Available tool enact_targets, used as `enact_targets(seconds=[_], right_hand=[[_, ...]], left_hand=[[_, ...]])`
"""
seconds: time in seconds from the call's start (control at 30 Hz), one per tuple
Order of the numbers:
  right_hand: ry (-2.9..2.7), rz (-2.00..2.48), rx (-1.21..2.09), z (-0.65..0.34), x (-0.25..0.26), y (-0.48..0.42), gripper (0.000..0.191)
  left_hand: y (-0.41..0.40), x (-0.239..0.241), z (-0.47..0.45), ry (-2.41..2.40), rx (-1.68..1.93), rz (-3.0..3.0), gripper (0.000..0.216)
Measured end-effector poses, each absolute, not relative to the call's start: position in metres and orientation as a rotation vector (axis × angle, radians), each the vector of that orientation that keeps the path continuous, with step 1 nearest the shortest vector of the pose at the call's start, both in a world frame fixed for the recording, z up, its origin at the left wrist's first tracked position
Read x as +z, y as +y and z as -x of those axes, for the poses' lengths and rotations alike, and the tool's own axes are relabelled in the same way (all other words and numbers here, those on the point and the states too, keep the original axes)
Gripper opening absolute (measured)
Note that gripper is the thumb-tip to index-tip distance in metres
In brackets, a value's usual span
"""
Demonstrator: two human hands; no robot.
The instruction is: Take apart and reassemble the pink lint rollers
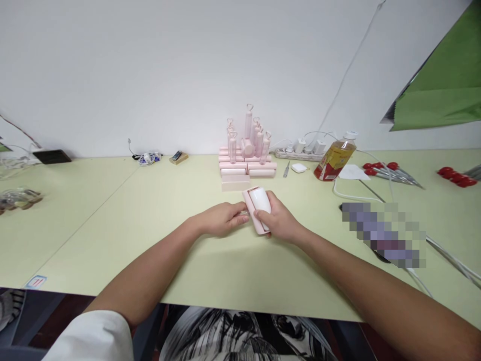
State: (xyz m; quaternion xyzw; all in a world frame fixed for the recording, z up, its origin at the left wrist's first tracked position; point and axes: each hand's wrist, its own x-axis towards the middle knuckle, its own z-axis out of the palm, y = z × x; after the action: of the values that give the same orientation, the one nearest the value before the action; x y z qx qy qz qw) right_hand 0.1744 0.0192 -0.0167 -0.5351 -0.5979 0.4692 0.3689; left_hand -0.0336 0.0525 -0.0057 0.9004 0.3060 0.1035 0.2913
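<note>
My right hand [281, 218] is wrapped around a lint roller [261, 204] with a pink case and a white roll, tilted above the table. Its thumb lies across the roll. At the case's left edge is my left hand [225, 219], fingers bent and thumb near the edge; a small pale bit shows between the fingertips, too small to name. Behind the hands are several stacked pink roller cases [262, 173], with several pink translucent handles [248, 124] with looped tops standing upright on them. A pale pink box-like piece [235, 183] lies in front.
A bottle [335, 159] of amber drink leans to the right, near a power strip [298, 153] with chargers. A screwdriver [286, 169], a white square item [299, 168], red-handled tools [391, 173], cables and a blurred phone-like item [379, 235] lie rightward. Coiled cable [148, 159] sits left.
</note>
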Motion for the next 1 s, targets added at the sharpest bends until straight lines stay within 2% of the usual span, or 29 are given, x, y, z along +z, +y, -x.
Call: enact_targets(seconds=[0.27,0.5,0.67,0.83,1.0], right_hand=[[-1.419,1.31,1.32,-0.177,-0.021,0.024,0.031],[-1.082,0.917,1.399,-0.182,-0.018,0.031,0.037],[-1.173,0.83,1.391,-0.175,-0.022,0.027,0.048],[-1.175,0.908,1.355,-0.171,-0.024,0.027,0.042],[-0.791,1.054,1.225,-0.183,-0.024,0.043,0.033]], left_hand=[[0.054,-0.013,0.03,0.872,0.319,-2.354,0.041],[0.054,-0.026,-0.002,1.032,0.934,-1.749,0.034],[0.037,-0.029,-0.03,0.895,0.809,-1.521,0.034],[0.026,-0.03,-0.039,1.062,0.783,-1.725,0.046],[0.045,-0.016,-0.029,1.086,0.692,-2.381,0.04]])
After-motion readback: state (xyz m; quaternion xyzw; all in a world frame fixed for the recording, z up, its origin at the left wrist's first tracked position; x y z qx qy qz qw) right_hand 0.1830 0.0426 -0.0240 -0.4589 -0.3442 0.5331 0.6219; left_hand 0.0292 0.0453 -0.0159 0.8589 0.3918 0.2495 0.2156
